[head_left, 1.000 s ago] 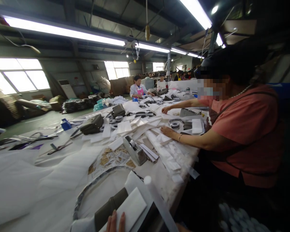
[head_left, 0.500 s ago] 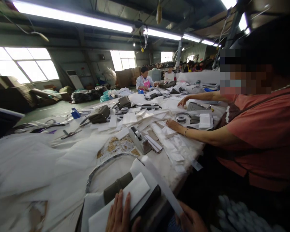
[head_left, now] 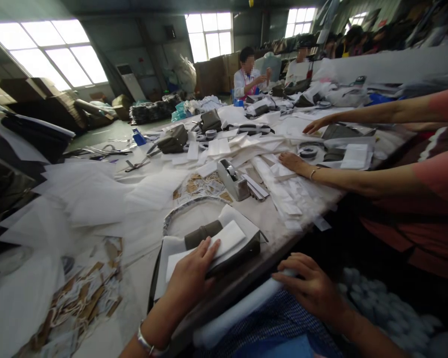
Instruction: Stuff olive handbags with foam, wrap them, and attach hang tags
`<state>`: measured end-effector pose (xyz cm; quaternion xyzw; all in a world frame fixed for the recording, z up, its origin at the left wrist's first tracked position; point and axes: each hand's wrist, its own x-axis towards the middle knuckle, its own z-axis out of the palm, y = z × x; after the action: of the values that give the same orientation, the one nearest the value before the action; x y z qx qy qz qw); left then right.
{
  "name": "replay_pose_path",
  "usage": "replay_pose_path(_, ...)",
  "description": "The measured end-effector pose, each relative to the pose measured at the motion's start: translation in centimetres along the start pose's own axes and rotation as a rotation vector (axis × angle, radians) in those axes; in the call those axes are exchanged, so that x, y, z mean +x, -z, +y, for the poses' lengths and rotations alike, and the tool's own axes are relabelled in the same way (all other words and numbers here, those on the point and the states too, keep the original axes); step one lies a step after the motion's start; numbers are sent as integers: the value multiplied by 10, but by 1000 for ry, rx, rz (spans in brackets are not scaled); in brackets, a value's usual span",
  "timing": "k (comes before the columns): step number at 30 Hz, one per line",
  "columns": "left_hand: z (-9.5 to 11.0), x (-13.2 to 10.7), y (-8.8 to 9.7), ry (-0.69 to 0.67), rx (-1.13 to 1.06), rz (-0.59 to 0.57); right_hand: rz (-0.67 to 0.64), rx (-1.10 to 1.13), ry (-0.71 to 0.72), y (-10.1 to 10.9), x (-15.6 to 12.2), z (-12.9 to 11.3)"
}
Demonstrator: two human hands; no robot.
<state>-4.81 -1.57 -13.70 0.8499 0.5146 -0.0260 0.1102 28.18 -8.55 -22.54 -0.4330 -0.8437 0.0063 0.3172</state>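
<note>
White sheets [head_left: 85,194] litter the table [head_left: 265,214]; near its edge lies a bag [head_left: 241,256]. Fingers extended, the left hand [head_left: 194,268] rests on its pad [head_left: 229,237]; the right hand [head_left: 309,283] curls round one end of a roll [head_left: 246,308].

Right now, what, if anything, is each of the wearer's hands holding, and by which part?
The right hand holds a white roll by its upper end; the left hand only lies on a white pad.

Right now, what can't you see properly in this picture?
In the head view:
Bag: middle hidden by the white pad and left hand.
White roll: one end blurred, other partly hidden by right hand.
Tags: any writing too small, blurred.
Neighbour's body: cut off by right edge.
</note>
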Motion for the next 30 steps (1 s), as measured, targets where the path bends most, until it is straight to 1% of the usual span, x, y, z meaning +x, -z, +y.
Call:
replay_pose_path(2,2,0,2,2,-12,13,61,-25,30,-13,21,-18)
replay_pose_path(5,5,-2,0,17,-35,28,172,-53,37,-32,50,-41)
replay_pose_path(7,7,-4,-2,32,-53,29,242,-61,32,-42,64,-49)
replay_pose_path(10,6,-6,-9,42,-78,47,318,-66,24,-53,74,-52)
replay_pose_path(13,3,-6,-25,24,-69,99,370,-70,-7,-62,76,-50)
replay_pose_path(15,1,-6,-39,16,-31,164,387,-31,-7,-67,73,-47)
replay_pose_path(18,1,-7,-54,26,36,278,346,63,34,-68,63,-41)
replay_pose_path(19,2,-8,-56,30,50,300,331,85,20,-66,59,-39)
replay_pose_path(20,4,-9,-57,34,59,312,329,98,-25,-64,54,-36)
replay_pose_path(23,7,-11,-57,41,66,313,385,91,-259,-58,42,-26)
replay_pose_path(25,8,-10,-57,45,62,299,394,78,-365,-57,39,-19)
replay_pose_path(27,7,-10,-57,54,56,295,366,88,-385,-59,40,-13)
replay_pose_path(30,7,-9,-55,65,22,287,346,111,-367,-60,44,-9)
